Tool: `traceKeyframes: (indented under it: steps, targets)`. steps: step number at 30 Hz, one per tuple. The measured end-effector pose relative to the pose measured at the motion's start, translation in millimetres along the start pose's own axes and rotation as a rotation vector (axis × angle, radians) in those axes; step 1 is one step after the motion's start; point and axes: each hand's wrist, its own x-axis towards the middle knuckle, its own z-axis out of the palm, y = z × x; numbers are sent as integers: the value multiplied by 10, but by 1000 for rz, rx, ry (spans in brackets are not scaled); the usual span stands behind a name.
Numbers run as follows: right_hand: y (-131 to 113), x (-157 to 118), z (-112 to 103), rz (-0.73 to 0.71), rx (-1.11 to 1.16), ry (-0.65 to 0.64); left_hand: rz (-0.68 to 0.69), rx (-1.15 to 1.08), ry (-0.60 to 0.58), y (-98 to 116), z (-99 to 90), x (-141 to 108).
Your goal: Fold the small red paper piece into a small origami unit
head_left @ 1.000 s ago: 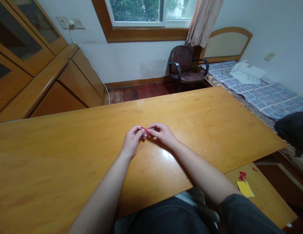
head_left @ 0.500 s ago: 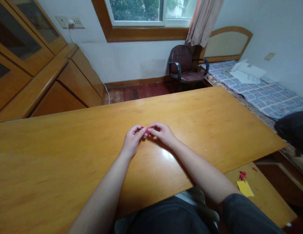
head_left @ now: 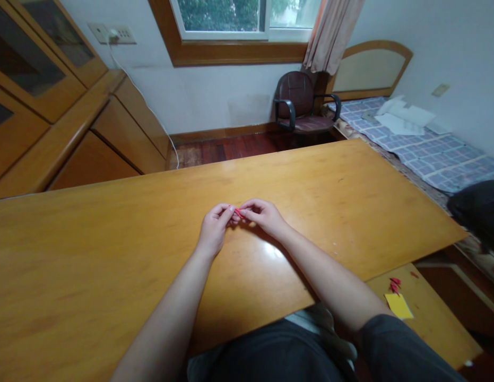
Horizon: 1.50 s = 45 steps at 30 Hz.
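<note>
A small red folded piece (head_left: 239,213) is held between both hands, just above the middle of the wooden table (head_left: 111,239). My left hand (head_left: 216,225) pinches its left side between thumb and fingers. From the right, my right hand (head_left: 265,216) pinches the other side, its thumb near the left fingertips. The fingers hide part of the piece, and its exact shape is too small to tell.
At the lower right, a lower wooden surface (head_left: 441,329) bears red folded pieces (head_left: 395,285) and a yellow paper (head_left: 398,306). Beyond the table stand a chair (head_left: 296,101) and a bed (head_left: 438,151). A black bag (head_left: 477,209) lies at the right.
The left thumb and fingertips have shifted slightly left, and more of the red piece shows between the hands. Both hands still pinch it.
</note>
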Motion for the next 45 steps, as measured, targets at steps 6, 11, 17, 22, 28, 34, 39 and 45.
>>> traceKeyframes:
  steps: [6,11,17,22,28,34,39,45]
  targets:
    - [-4,3,2,4,21,2,-1,6,8,26,23,-5]
    - [-10,6,-6,2,-1,0,-6,20,4,16,18,10]
    - [-21,-7,-10,13,-3,1,2,44,-6,-13,-11,15]
    - [-42,-13,5,26,12,2,42,84,-7,-24,-14,11]
    - [-52,-14,10,26,12,-9,32,91,11,-12,-14,13]
    - [-64,-15,8,24,-21,-1,42,114,0,-21,-38,11]
    - [-54,-14,-2,25,-33,1,38,105,-10,-37,-40,23]
    - [-61,-15,-2,26,-30,8,-5,63,-14,-10,-16,16]
